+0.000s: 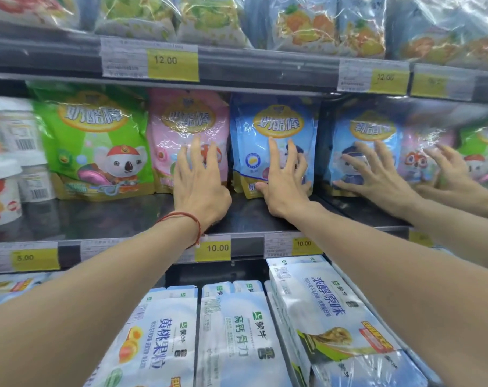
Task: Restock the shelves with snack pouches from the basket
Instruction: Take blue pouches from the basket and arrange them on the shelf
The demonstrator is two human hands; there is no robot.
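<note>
Where the view begins, closest to the camera, flat white dairy packs [231,331] with blue and green print lie in rows on the lowest shelf. Two bare forearms stretch forward above them. A thin red string bracelet [194,222] circles the left wrist.

Past the packs, yellow price tags [213,248] reading 10.00 and 5.00 run along the front edge of the middle shelf [97,216], a dark, shiny surface.

On that shelf the left hand [200,188] lies with fingers spread and fairly straight against the front of a pink snack pouch [178,118]. Just to its right, the right hand [286,185] is spread the same way against a blue snack pouch [276,124], its thumb at the pouch's lower edge. Neither hand curls around anything, and the two are near each other but not touching. Both pouches stand upright side by side. A green snack pouch [92,135] with a cartoon koala stands touching the pink one's left side. White tubs [2,185] are stacked at the far left.

At the right end of the shelf, a shiny side panel [421,115] reflects the hands and the pouches.

Farthest up, a yellow price tag [173,64] reading 12.00 sits on the top shelf's edge, below clear plastic food bags [209,20].
</note>
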